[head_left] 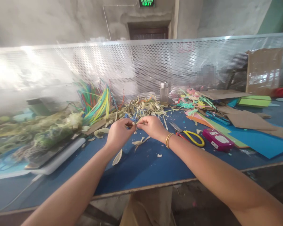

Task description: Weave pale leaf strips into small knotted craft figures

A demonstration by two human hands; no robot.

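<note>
My left hand (119, 133) and my right hand (153, 127) meet above the blue table, fingertips pinched close together. Between them is a small pale dried strip (135, 123), mostly covered by the fingers. Small blue pieces (133, 117) show just behind the fingertips; whether they join the strip I cannot tell. Beyond the hands lies a heap of pale dried husks (146, 106). A loose curled husk (118, 157) and a thin split husk (140, 142) rest on the table below the hands.
Yellow-handled scissors (193, 138) and a purple box (218, 139) lie to the right, near coloured paper (261, 141) and cardboard (250, 120). Colourful pipe cleaners (96, 103) and a white tray-like object (61, 157) are left. A bottle (164, 92) stands before a perforated screen (96, 62).
</note>
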